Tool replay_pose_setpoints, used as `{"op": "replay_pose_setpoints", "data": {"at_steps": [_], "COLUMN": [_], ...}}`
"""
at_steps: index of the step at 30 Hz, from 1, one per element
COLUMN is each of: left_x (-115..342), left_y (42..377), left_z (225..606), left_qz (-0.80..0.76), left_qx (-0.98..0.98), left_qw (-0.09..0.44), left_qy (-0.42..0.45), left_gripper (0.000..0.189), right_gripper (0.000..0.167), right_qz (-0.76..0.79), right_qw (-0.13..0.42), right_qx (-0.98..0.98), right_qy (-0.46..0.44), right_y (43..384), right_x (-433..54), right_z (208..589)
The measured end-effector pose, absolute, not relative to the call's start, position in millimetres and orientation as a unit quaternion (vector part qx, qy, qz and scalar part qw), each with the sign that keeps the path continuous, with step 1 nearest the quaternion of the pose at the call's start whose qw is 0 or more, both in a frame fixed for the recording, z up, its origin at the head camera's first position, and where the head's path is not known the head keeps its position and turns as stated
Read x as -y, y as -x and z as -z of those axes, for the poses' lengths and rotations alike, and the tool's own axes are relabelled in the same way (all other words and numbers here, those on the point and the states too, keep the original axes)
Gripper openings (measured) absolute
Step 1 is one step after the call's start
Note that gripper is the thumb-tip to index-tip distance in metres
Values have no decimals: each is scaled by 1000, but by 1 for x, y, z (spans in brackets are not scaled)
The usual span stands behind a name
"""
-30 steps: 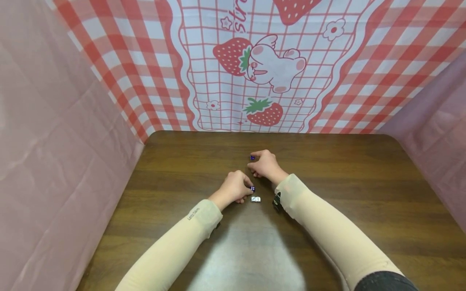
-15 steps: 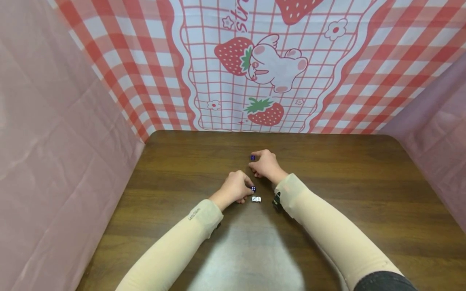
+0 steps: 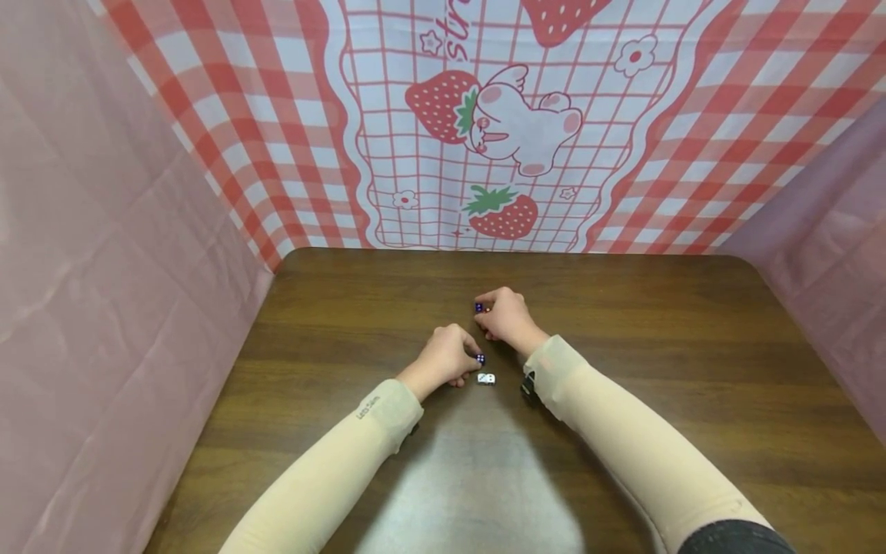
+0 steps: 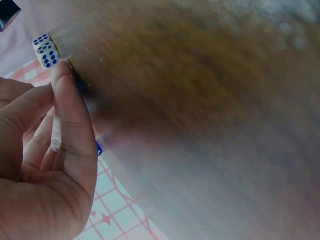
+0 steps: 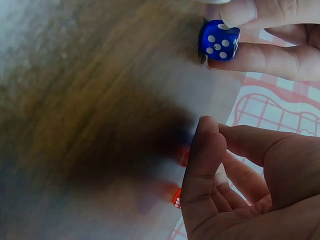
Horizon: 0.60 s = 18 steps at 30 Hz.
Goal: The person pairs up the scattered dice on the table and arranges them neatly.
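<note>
My left hand point(image 3: 446, 355) pinches a blue die point(image 3: 481, 359) between thumb and finger; its white pips show clearly on the blue die point(image 5: 219, 40) in the right wrist view. Two white dice point(image 3: 487, 379) lie side by side just nearer to me; the left wrist view gives the white dice point(image 4: 47, 51) blue pips. Farther back, the thumb and index finger of my right hand point(image 3: 505, 314) close around another blue die point(image 3: 478, 307). Red dice point(image 5: 177, 198) peek out past that hand in the right wrist view, mostly hidden by it.
The dice rest on a brown wooden table point(image 3: 346, 308). A red-and-white strawberry cloth point(image 3: 498, 161) hangs behind its far edge. Pink cloth point(image 3: 124, 231) hangs at the left side, and more at the right.
My right hand and the far blue die have come slightly toward me, and the thumb is now close to the die. A bit of red shows between those fingers. The left hand stays put.
</note>
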<state>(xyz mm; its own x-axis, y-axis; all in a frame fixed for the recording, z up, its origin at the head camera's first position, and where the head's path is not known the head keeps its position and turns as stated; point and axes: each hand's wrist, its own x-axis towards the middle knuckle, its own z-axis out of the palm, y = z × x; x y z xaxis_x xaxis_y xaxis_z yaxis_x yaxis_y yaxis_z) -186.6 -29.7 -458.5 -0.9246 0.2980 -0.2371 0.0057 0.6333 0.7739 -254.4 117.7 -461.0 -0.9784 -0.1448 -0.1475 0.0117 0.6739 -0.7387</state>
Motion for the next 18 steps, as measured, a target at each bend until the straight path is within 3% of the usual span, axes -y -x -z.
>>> {"op": "replay_pose_setpoints", "data": {"at_steps": [18], "left_x": [30], "left_y": [186], "left_z": [458], "left_qz": [-418], "left_qx": [-888], "left_qw": [175], "left_qy": [-81], "left_gripper": [10], "right_gripper": [35], "right_qz": [392], "right_qw": [70], "right_qx": [-916], "right_qy": [58], "right_y": [249], "right_x": [-125], "right_z": [466]}}
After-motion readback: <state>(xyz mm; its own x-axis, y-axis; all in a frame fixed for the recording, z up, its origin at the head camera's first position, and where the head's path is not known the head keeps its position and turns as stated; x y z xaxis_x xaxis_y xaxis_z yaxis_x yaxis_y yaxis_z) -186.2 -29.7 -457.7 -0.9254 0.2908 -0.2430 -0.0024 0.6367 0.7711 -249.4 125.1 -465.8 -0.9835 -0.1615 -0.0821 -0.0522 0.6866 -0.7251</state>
